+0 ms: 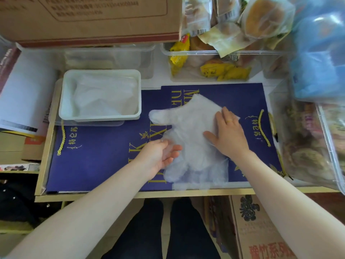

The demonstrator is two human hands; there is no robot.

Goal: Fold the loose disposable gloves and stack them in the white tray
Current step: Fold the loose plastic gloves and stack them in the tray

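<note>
A clear disposable glove (188,126) lies spread flat on a dark blue paper bag (104,161), its fingers pointing toward me and its thumb toward the left. My right hand (228,134) presses flat on the glove's cuff side. At the glove's left edge my left hand (158,156) is palm up, thumb and fingers pinching the film. The white tray (64,101) stands at the back left on the bag and holds folded clear gloves (104,96).
A cardboard box (89,19) overhangs the back. Clear tubs of wrapped snacks (220,58) stand behind the bag, and another tub (306,146) sits at the right. A blue plastic pack (319,53) is at the far right. The table's front edge (149,195) runs below the bag.
</note>
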